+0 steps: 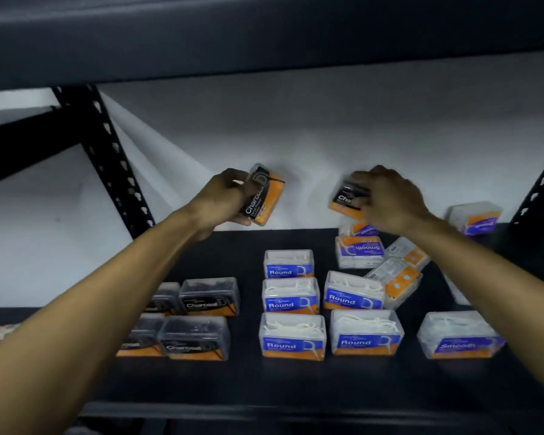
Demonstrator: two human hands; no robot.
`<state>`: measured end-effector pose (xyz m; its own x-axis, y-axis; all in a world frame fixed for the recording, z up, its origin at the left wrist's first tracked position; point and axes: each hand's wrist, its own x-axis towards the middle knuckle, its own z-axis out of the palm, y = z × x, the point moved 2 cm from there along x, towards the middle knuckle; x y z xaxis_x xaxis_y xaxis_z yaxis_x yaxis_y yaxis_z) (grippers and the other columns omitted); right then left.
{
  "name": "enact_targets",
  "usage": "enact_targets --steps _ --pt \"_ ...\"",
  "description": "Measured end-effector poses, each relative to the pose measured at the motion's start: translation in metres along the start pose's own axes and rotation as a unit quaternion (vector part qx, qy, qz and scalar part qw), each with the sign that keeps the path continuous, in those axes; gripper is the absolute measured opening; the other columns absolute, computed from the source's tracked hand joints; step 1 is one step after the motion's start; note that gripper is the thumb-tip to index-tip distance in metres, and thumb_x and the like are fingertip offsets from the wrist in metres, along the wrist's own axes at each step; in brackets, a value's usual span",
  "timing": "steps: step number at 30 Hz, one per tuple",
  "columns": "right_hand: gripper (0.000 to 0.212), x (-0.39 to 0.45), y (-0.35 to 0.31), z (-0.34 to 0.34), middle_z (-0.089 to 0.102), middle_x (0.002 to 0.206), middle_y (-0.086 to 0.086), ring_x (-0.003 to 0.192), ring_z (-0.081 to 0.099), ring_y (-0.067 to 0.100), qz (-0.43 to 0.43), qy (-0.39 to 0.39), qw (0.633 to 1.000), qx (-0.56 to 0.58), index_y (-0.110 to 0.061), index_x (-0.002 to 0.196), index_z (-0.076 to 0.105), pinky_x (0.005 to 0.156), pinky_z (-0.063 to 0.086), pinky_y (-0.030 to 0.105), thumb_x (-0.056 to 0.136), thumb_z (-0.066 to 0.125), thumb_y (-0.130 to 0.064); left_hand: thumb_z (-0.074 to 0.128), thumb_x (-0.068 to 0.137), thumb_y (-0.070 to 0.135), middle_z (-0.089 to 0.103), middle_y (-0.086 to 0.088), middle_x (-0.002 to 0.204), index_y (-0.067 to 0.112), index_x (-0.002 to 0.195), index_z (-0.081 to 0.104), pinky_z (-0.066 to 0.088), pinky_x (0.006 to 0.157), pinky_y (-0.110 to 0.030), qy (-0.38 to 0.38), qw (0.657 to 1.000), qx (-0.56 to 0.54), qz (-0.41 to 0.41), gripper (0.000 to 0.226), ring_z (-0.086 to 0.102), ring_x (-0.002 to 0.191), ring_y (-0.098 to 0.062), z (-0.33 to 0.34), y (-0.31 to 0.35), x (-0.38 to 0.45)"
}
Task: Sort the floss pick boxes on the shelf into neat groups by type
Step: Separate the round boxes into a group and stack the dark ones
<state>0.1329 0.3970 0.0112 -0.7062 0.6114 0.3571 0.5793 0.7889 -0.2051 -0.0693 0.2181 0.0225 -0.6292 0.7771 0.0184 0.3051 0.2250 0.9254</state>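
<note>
Four Charcoal boxes (201,318) stood in a two-by-two block near the shelf's (296,381) front-left part, holding dark picks. Five Round boxes (291,293) with white picks sat mid-shelf, three in one column and two beside it. Toward the right edge were four Smooth boxes (358,251): one at the front, one at the back-right corner, and two by the back edge, one mostly hidden. Two clear boxes (396,274) lay tilted with their backs up, type unreadable. The left hand (223,199) gripped a fifth Charcoal box (263,196) above the back edge. The right hand (387,199) curled its fingers over a sixth Charcoal box (347,199) there.
</note>
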Motion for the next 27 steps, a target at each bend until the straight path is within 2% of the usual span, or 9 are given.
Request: enact_targets --steps 5,7,11,15,17,22,24,25,27 --pt "0.051 -0.004 -0.068 0.010 0.051 0.126 0.004 0.116 0.047 0.026 -0.058 -0.036 0.997 0.042 -0.026 0.136 0.045 0.089 0.042 0.038 0.088 0.059 -0.030 0.067 0.089 0.009 0.069 -0.008 0.101 0.015 0.115 0.058 0.060 0.074 -0.039 -0.003 0.998 0.057 0.020 0.029 0.071 0.087 -0.022 -0.051 -0.018 -0.016" --pt "0.053 -0.004 -0.093 0.018 0.050 0.129 0.002 0.119 0.046 0.024 -0.076 -0.057 0.994 0.052 -0.027 0.138 0.043 0.091 0.040 0.038 0.088 0.061 -0.031 0.069 0.086 0.008 0.071 -0.005 0.102 0.018 0.112 0.062 0.058 0.079 -0.039 0.003 0.994 0.107 0.030 0.029 0.069 0.091 -0.021 -0.072 -0.031 -0.019" --pt "0.054 -0.004 -0.137 0.038 0.048 0.132 -0.001 0.123 0.042 0.021 -0.111 -0.101 0.987 0.051 -0.030 0.138 0.042 0.093 0.039 0.038 0.088 0.060 -0.033 0.067 0.077 0.023 0.069 0.009 0.107 0.037 0.104 0.064 0.050 0.087 -0.033 -0.011 0.954 0.297 0.037 0.031 0.064 0.101 -0.014 -0.107 -0.054 -0.024" --pt "0.047 -0.002 -0.171 0.055 0.050 0.124 0.001 0.118 0.045 0.022 -0.148 -0.130 0.979 0.044 -0.031 0.134 0.047 0.087 0.040 0.037 0.088 0.059 -0.034 0.066 0.078 0.021 0.067 0.010 0.117 0.036 0.110 0.066 0.046 0.098 -0.034 -0.060 0.921 0.385 0.016 0.035 0.059 0.110 -0.014 -0.119 -0.075 -0.026" --pt "0.044 0.000 -0.183 0.060 0.050 0.123 0.002 0.117 0.045 0.023 -0.161 -0.140 0.977 0.032 -0.030 0.132 0.049 0.089 0.041 0.038 0.089 0.058 -0.032 0.065 0.081 0.016 0.067 0.011 0.115 0.035 0.111 0.068 0.045 0.096 -0.031 -0.072 0.916 0.394 0.015 0.035 0.059 0.108 -0.012 -0.122 -0.085 -0.025" --pt "0.041 0.004 -0.206 0.070 0.053 0.119 0.000 0.114 0.049 0.023 -0.182 -0.182 0.966 0.021 -0.029 0.129 0.054 0.085 0.041 0.037 0.088 0.059 -0.029 0.065 0.082 0.012 0.068 0.011 0.102 0.032 0.102 0.069 0.041 0.079 -0.024 -0.088 0.914 0.397 0.005 0.029 0.059 0.098 -0.011 -0.123 -0.101 -0.026" --pt "0.039 0.003 -0.211 0.076 0.055 0.118 0.000 0.114 0.051 0.024 -0.179 -0.202 0.963 0.018 -0.026 0.126 0.057 0.088 0.043 0.038 0.087 0.061 -0.029 0.065 0.081 0.010 0.067 0.012 0.094 0.034 0.092 0.068 0.041 0.074 -0.024 -0.099 0.915 0.392 -0.002 0.027 0.060 0.093 -0.011 -0.123 -0.105 -0.028" --pt "0.039 0.002 -0.213 0.078 0.056 0.118 0.000 0.114 0.051 0.024 -0.177 -0.210 0.961 0.015 -0.025 0.125 0.058 0.089 0.044 0.039 0.087 0.062 -0.029 0.065 0.081 0.010 0.067 0.013 0.092 0.036 0.087 0.066 0.041 0.072 -0.024 -0.103 0.915 0.389 -0.004 0.027 0.060 0.092 -0.011 -0.123 -0.107 -0.028" --pt "0.043 0.000 -0.216 0.083 0.057 0.122 0.001 0.116 0.051 0.025 -0.175 -0.221 0.959 0.011 -0.026 0.130 0.055 0.091 0.042 0.038 0.087 0.062 -0.029 0.065 0.081 0.010 0.067 0.013 0.094 0.036 0.089 0.066 0.041 0.074 -0.023 -0.110 0.916 0.387 -0.010 0.027 0.060 0.093 -0.011 -0.123 -0.112 -0.029"
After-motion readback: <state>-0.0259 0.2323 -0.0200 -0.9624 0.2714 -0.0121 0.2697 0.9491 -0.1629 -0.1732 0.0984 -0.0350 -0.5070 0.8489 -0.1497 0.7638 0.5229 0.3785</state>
